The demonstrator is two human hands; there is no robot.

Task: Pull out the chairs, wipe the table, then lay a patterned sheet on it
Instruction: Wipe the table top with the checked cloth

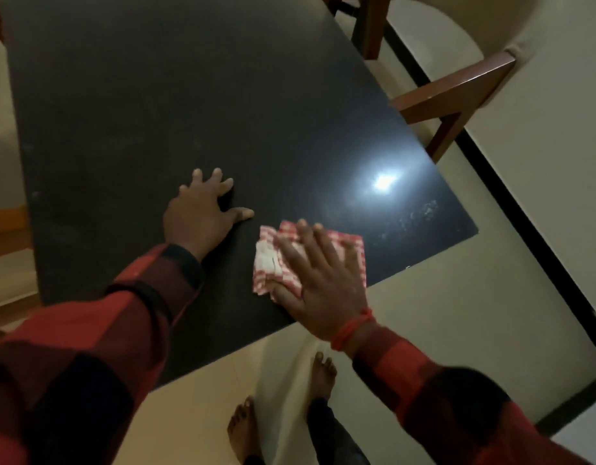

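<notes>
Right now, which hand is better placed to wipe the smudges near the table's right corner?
The right hand. It already presses flat on the checked cloth, and the smudges lie just beyond it. The left hand rests bare on the table, farther away.

- Left hand [202, 216] flat on the table [189, 95], near its front edge.
- Right hand [318, 283] just right of it, resting on a cloth [269, 263] lying on the tabletop.
- Chair [454, 92] off the table's right side, apart from it.
- Bare feet [243, 427] on the floor [457, 297] below the front edge.
</notes>
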